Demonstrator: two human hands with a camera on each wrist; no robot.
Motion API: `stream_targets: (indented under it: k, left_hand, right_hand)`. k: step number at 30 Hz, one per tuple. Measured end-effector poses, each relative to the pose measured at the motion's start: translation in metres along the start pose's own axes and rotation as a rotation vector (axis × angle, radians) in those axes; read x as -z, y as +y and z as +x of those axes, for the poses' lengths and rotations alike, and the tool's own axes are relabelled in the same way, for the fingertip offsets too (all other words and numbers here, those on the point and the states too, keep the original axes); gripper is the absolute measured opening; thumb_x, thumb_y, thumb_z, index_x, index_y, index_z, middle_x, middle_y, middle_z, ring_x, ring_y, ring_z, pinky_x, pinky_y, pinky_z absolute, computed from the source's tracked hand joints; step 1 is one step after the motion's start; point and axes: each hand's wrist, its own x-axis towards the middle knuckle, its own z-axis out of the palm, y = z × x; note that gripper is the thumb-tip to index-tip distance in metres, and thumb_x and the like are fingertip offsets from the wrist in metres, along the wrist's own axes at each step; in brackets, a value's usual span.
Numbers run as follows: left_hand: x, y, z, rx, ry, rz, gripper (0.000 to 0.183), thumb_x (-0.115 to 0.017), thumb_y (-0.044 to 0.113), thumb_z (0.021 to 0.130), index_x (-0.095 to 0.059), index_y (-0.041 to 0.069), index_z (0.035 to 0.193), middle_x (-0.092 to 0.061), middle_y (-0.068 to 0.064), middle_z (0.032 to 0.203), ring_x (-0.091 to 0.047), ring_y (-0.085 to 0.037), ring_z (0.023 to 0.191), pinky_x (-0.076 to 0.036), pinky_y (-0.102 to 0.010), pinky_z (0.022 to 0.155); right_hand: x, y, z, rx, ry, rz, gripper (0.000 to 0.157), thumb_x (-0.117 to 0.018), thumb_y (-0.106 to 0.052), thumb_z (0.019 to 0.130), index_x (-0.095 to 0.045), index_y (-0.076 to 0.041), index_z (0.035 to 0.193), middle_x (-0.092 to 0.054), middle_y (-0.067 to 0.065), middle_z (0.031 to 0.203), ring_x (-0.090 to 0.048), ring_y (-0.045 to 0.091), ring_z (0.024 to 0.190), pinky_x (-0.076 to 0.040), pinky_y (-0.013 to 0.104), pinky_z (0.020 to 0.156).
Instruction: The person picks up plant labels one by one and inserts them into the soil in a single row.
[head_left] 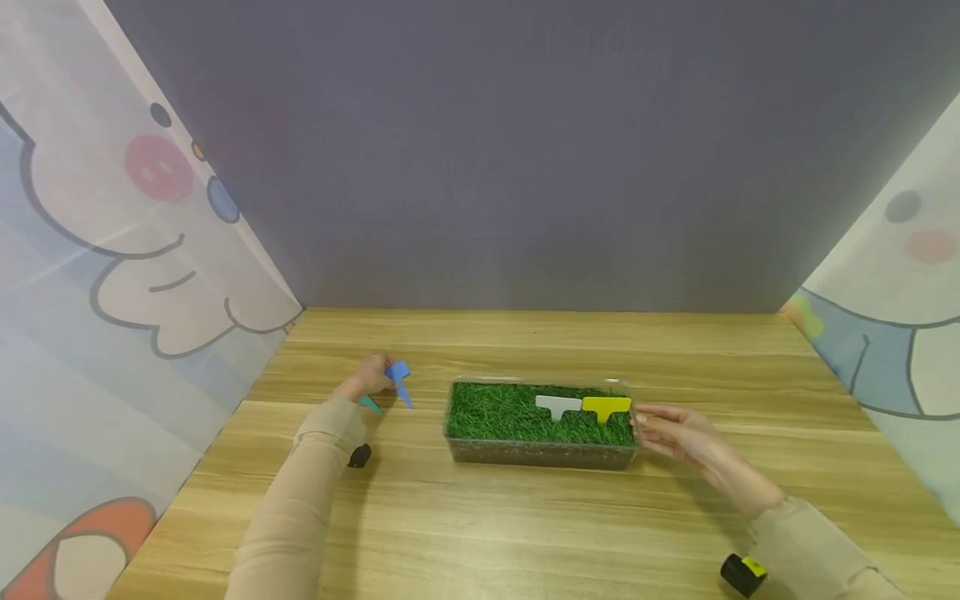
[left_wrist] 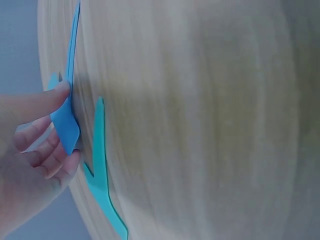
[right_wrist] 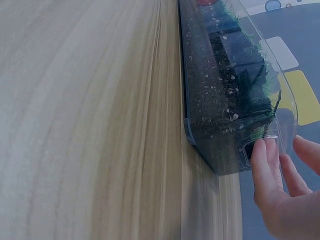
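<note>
My left hand (head_left: 372, 374) pinches a blue T-shaped plant label (head_left: 401, 383) between thumb and fingers, left of the planter. A teal plant label (left_wrist: 101, 170) lies on the table close beside that hand. A long clear planter box (head_left: 542, 454) of dark soil and green grass (head_left: 491, 410) sits in the middle. White (head_left: 558, 405) and yellow (head_left: 606, 407) labels stand upright in its right half. At the box's right end is my right hand (head_left: 686, 435), its fairly straight fingertips (right_wrist: 259, 150) touching the end wall by a small recess.
The wooden table (head_left: 525, 533) runs back to a grey wall panel (head_left: 525, 167). Cartoon-printed curtains (head_left: 67, 350) hang at both sides. A black wrist device (head_left: 742, 575) shows below the right sleeve, another (head_left: 360, 456) by the left.
</note>
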Motion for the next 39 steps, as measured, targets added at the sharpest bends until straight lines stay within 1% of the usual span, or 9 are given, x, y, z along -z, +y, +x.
stream_targets:
  k: [3,5,6,10,14,19,29,33,39]
  left_hand:
    - [-0.003,-0.009,0.004,-0.020,0.026,-0.017,0.045,-0.070,0.008,0.074,-0.046,-0.009,0.109,-0.050,-0.026,0.107,-0.050,-0.038,0.099,-0.045,-0.042,0.083]
    - [-0.002,-0.006,-0.001,-0.031,0.053,-0.022,0.040,-0.066,0.003,0.077,-0.046,-0.011,0.109,-0.049,-0.029,0.106,-0.050,-0.041,0.098,-0.045,-0.044,0.084]
    - [0.001,0.009,-0.012,0.012,0.045,-0.025,0.039,-0.062,-0.002,0.078,-0.044,-0.013,0.110,-0.047,-0.032,0.109,-0.047,-0.045,0.101,-0.042,-0.049,0.086]
    - [0.005,0.020,-0.027,-0.010,0.080,-0.057,0.034,-0.055,-0.005,0.082,-0.042,-0.014,0.112,-0.045,-0.033,0.107,-0.046,-0.046,0.100,-0.042,-0.049,0.085]
    - [0.010,0.022,-0.033,-0.048,0.130,-0.086,0.030,-0.052,-0.007,0.082,-0.044,-0.013,0.110,-0.047,-0.031,0.105,-0.047,-0.044,0.098,-0.043,-0.047,0.083]
    - [0.017,0.023,-0.035,-0.132,0.193,-0.139,0.026,-0.053,-0.007,0.080,-0.049,-0.013,0.106,-0.052,-0.029,0.102,-0.047,-0.044,0.099,-0.042,-0.049,0.085]
    - [0.023,0.038,-0.044,-0.186,0.181,-0.270,0.023,-0.055,-0.002,0.084,-0.052,-0.007,0.106,-0.053,-0.024,0.106,-0.050,-0.039,0.099,-0.043,-0.047,0.085]
    - [0.024,0.047,-0.050,-0.232,0.183,-0.265,0.022,-0.056,0.000,0.084,-0.054,-0.006,0.106,-0.055,-0.023,0.105,-0.051,-0.037,0.097,-0.045,-0.045,0.083]
    - [0.024,0.057,-0.055,-0.271,0.220,-0.232,0.019,-0.057,0.001,0.084,-0.057,-0.003,0.102,-0.059,-0.018,0.097,-0.054,-0.031,0.089,-0.049,-0.037,0.074]
  right_hand:
    - [0.000,0.000,0.001,-0.005,0.005,-0.006,0.052,-0.059,-0.011,0.084,-0.037,0.008,0.127,-0.062,0.004,0.103,-0.060,0.015,0.089,-0.047,0.028,0.084]
    - [0.000,0.000,0.002,-0.011,0.011,-0.005,0.052,-0.060,-0.012,0.084,-0.037,0.008,0.127,-0.062,0.003,0.102,-0.060,0.015,0.089,-0.047,0.028,0.084]
    - [0.000,0.000,0.002,-0.011,0.008,-0.007,0.054,-0.060,-0.013,0.084,-0.036,0.008,0.128,-0.062,0.003,0.102,-0.060,0.016,0.089,-0.047,0.028,0.084]
    - [-0.001,0.000,0.003,-0.018,0.013,-0.001,0.057,-0.060,-0.013,0.084,-0.033,0.010,0.129,-0.063,0.001,0.101,-0.061,0.015,0.089,-0.047,0.029,0.084]
    - [-0.002,-0.001,0.003,-0.023,0.021,-0.001,0.055,-0.060,-0.012,0.084,-0.034,0.009,0.128,-0.063,0.001,0.100,-0.061,0.015,0.089,-0.047,0.028,0.083]
    - [-0.002,-0.002,0.003,-0.029,0.034,-0.003,0.054,-0.061,-0.012,0.083,-0.037,0.008,0.127,-0.064,0.001,0.099,-0.061,0.015,0.089,-0.047,0.028,0.083]
    - [-0.001,-0.002,0.002,-0.024,0.032,0.006,0.051,-0.060,-0.013,0.083,-0.039,0.007,0.126,-0.064,0.001,0.097,-0.061,0.016,0.088,-0.048,0.028,0.082]
    - [0.000,-0.001,0.002,-0.026,0.034,0.007,0.047,-0.060,-0.012,0.083,-0.044,0.004,0.124,-0.064,0.000,0.097,-0.061,0.016,0.088,-0.048,0.028,0.082]
    - [0.000,-0.001,0.002,-0.022,0.032,-0.002,0.049,-0.060,-0.012,0.083,-0.041,0.005,0.125,-0.064,0.001,0.099,-0.061,0.016,0.088,-0.047,0.029,0.083]
